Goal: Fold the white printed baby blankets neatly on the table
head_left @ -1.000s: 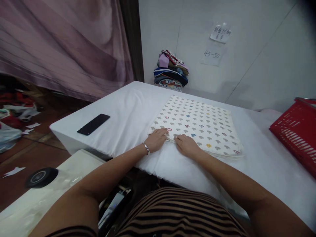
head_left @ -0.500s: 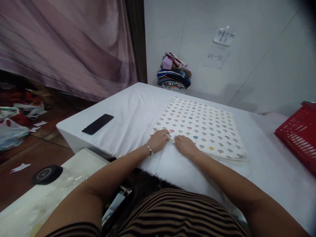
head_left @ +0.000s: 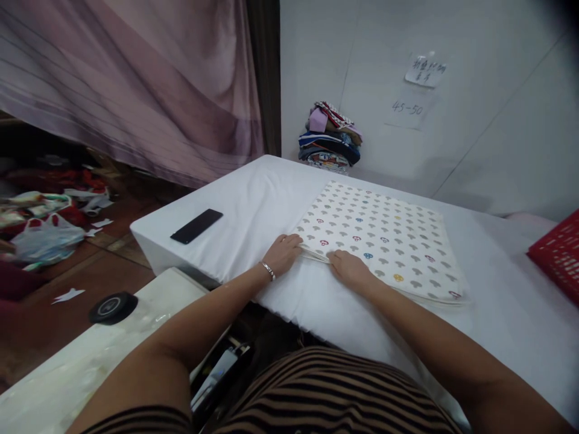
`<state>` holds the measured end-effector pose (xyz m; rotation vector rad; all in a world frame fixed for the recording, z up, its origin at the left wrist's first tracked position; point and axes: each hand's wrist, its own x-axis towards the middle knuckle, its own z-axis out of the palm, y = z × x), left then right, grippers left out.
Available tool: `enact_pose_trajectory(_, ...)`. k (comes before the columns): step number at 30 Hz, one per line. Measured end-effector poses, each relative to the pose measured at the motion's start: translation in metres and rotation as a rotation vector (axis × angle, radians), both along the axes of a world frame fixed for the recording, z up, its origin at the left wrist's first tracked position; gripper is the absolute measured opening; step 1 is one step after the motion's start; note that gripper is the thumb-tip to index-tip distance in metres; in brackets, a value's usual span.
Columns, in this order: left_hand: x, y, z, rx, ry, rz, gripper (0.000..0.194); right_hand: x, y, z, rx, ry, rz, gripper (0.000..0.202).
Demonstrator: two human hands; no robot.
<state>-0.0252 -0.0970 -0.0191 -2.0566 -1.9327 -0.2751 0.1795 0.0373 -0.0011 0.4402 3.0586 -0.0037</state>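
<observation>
A white cloth (head_left: 375,241) printed with grey mushrooms and a few red, blue and yellow ones lies folded in layers on the table. My left hand (head_left: 284,253), with a silver bracelet at the wrist, grips its near left corner. Along the near edge, a little to the right, my right hand (head_left: 350,269) pinches the layers with the thumb hidden underneath. Between the two hands the stacked edges of the cloth show.
The table (head_left: 253,211) has a white cover. A black phone (head_left: 197,226) lies at its left. Folded fabrics (head_left: 330,138) are piled by the wall, and a red basket (head_left: 558,256) stands at right. A lower white surface (head_left: 149,325) with a black round object (head_left: 113,307) is at my left.
My left hand has slid left along the near edge to the corner, so my hands are farther apart. The view has turned slightly left. The cloth stays spread on the table.
</observation>
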Motion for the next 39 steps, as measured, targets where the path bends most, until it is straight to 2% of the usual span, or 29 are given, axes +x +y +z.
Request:
enact_pose_trajectory(7,-0.01,-0.008,0.007,-0.035,-0.065,-0.1,0.022,-0.003,-0.007,-0.006,0.1,0.073,0.057,0.042)
enact_pose_trajectory(11,-0.013,-0.007,0.01,-0.028,-0.066,-0.122,0.024,-0.014,-0.014,-0.01,0.129,0.136,0.092,0.035)
enact_pose_trajectory(14,-0.016,-0.007,0.009,-0.036,-0.074,-0.137,0.024,-0.024,-0.016,-0.012,0.137,0.105,0.113,0.03)
enact_pose_trajectory(18,-0.018,-0.007,0.004,-0.059,-0.121,-0.087,0.018,-0.032,-0.012,-0.009,0.092,0.037,0.085,0.029)
enact_pose_trajectory(23,-0.018,-0.009,0.003,-0.043,-0.221,-0.045,0.022,-0.034,-0.011,-0.005,0.037,-0.001,0.061,0.027)
enact_pose_trajectory(27,-0.019,-0.012,0.004,0.002,-0.273,-0.106,0.022,-0.031,-0.015,-0.003,0.057,0.019,0.087,0.027)
enact_pose_trajectory(30,-0.019,-0.013,0.005,0.01,-0.238,-0.097,0.02,-0.029,-0.017,0.003,0.025,0.04,0.089,0.024)
enact_pose_trajectory(34,-0.015,-0.012,0.005,-0.012,-0.141,-0.055,0.017,-0.033,-0.016,0.009,-0.086,0.067,0.056,0.03)
enact_pose_trajectory(39,-0.013,-0.014,0.008,-0.021,-0.076,-0.062,0.015,-0.045,-0.018,0.006,-0.107,0.112,0.041,0.029)
